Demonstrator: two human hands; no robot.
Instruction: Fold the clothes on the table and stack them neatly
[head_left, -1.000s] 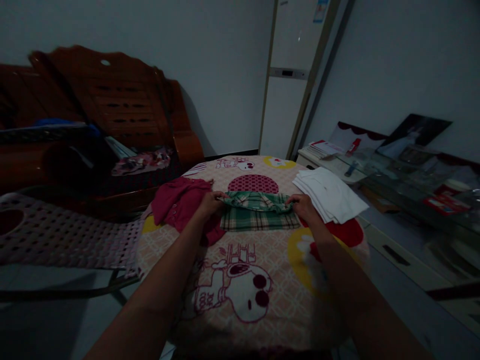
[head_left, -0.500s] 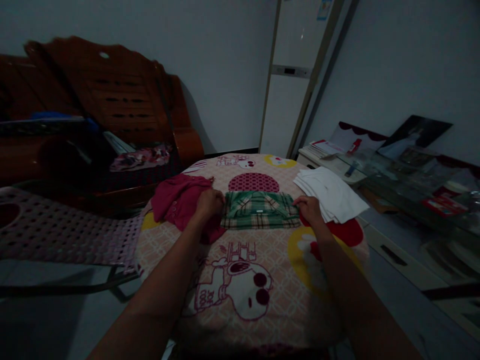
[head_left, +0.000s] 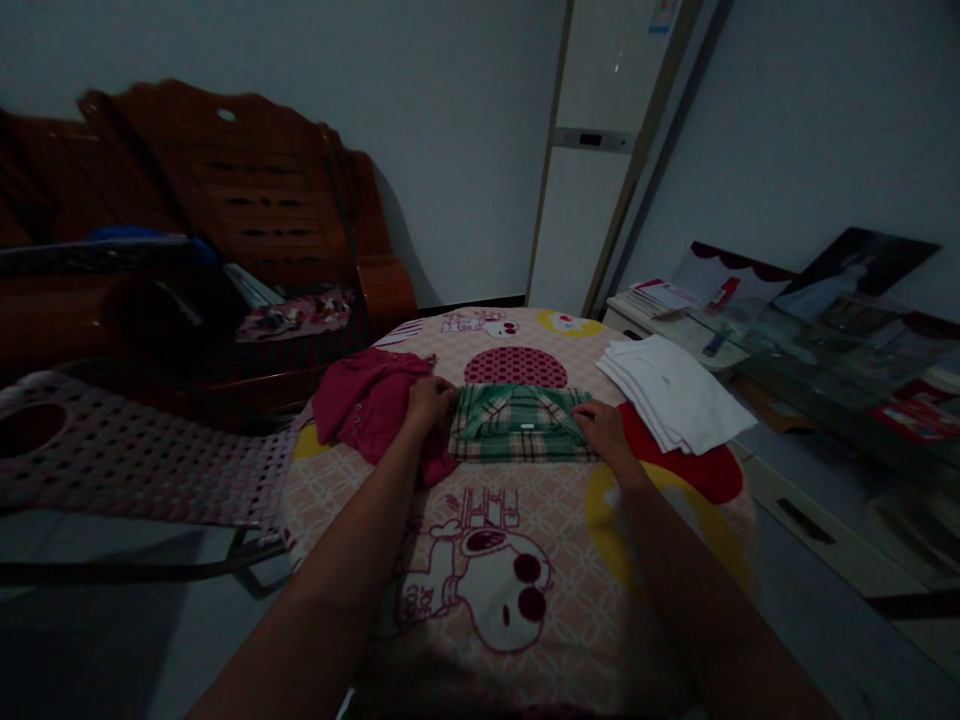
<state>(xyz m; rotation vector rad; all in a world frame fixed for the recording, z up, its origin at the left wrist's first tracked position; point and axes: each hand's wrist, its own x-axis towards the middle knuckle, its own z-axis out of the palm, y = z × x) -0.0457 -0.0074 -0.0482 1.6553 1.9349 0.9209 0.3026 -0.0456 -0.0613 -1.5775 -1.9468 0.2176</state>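
Midway between the left and right edges of the table (head_left: 562, 490) lay the folded plaid garment (head_left: 525, 442), left hand (head_left: 430, 403) and right hand (head_left: 604, 430) at its ends, fingers (head_left: 589, 411) bunched narrow, pinching or not I couldn't tell, seemingly squaring a fold that next called for even smoothing.

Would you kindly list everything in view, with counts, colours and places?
plaid garment: 1, green, centre
crumpled garment: 1, dark pink, left of centre
cloth pile: 1, white, right of centre
tablecloth: 1, peach, under these
woven seat: 1, pink, left
wooden bench: 1, brown, back left
tall appliance: 1, white, back
picture: 1, dark, far right
glass shelf: 1, clear, right
left hand: 1, bare, plaid garment's left side
right hand: 1, bare, plaid garment's right side
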